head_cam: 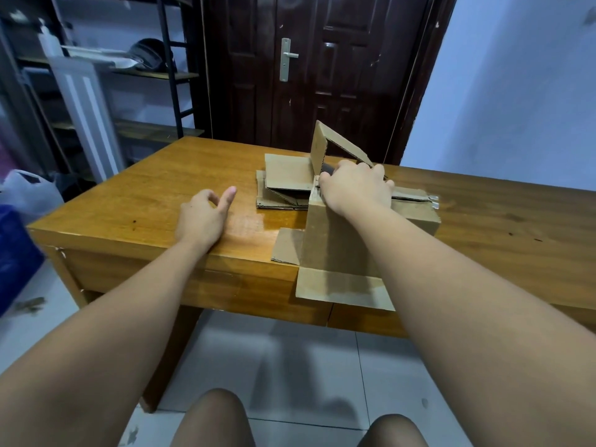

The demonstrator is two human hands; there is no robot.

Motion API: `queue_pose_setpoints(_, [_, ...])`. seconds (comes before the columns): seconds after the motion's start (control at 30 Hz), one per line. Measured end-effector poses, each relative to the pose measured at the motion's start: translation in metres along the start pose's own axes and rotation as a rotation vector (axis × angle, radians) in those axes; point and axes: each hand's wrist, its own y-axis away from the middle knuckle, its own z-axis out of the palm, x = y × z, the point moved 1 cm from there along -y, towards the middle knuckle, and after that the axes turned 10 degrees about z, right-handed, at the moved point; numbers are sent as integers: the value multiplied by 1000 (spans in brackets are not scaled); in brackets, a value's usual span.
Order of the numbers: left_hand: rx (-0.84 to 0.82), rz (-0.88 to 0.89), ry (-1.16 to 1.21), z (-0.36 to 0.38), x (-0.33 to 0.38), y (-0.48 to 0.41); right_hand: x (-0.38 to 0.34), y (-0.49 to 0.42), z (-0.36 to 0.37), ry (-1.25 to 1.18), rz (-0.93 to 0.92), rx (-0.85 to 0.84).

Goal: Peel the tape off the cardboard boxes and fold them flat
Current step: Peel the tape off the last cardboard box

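A wooden table (154,201) is sitting in front of a dark door (322,69) with a silver handle (285,59). Shelving (154,75) is standing off left, holding a cap (153,53), and a white bag (29,191) is slumping beside it.

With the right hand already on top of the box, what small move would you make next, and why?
Probably bring the left hand, resting empty on the table, over to steady the box. The right hand pinches at the top seam, where tape remains, and nothing else holds the box.
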Motion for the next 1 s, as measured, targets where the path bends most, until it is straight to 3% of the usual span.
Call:
queue_pose_setpoints(0.1, [-29,-5,-119,3,1,1,0,-1,0,0,3,2])
queue_pose_setpoints(0.27, [-153,65,-10,2,-3,-3,0,-1,1,7,6,6])
queue_pose_setpoints(0.33, [-114,89,13,1,-3,-2,0,-1,2,6,7,10])
queue_pose_setpoints(0.43, [-68,-23,65,1,-2,0,0,-2,2,2,5,15])
queue_pose_setpoints(0.6, [9,36,-224,2,0,-1,1,-3,3,0,3,25])
queue_pose_setpoints(0.8, [98,-207,115,-2,-9,-12,1,-1,2,-15,-15,41])
queue_pose_setpoints(0.93, [271,-217,258,-13,7,-5,0,0,1,-21,0,30])
queue_pose_setpoints(1.0, [290,-139,329,-17,33,0,0,0,1,-27,5,21])
